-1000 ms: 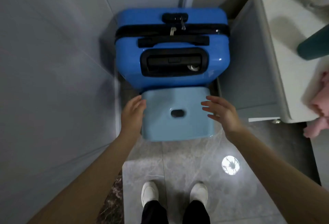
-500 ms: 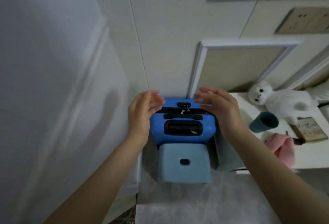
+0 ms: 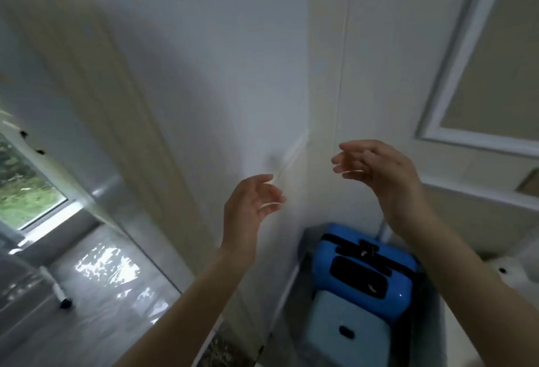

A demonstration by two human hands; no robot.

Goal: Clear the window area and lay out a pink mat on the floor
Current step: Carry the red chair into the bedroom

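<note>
Both my hands are raised in front of the wall and hold nothing. My left hand (image 3: pixel 250 206) has loosely bent fingers, and so does my right hand (image 3: pixel 376 171), which is higher and to the right. Below them at the lower right, a light blue stool (image 3: pixel 344 328) stands on the floor against a bright blue suitcase (image 3: pixel 370 273) in the corner. The window (image 3: pixel 26 188) is at the far left, with shiny grey floor (image 3: pixel 96 288) in front of it. No pink mat is in view.
A white wall panel (image 3: pixel 204 104) juts out between the window area and the suitcase corner. A white bedside table edge with a white plush toy (image 3: pixel 504 272) shows at the right. A small dark object (image 3: pixel 64 304) sits on the floor near the window.
My hands have left the stool and risen to the wall. The view has swung up and left, so the window now shows and the stool and suitcase sit at the lower right.
</note>
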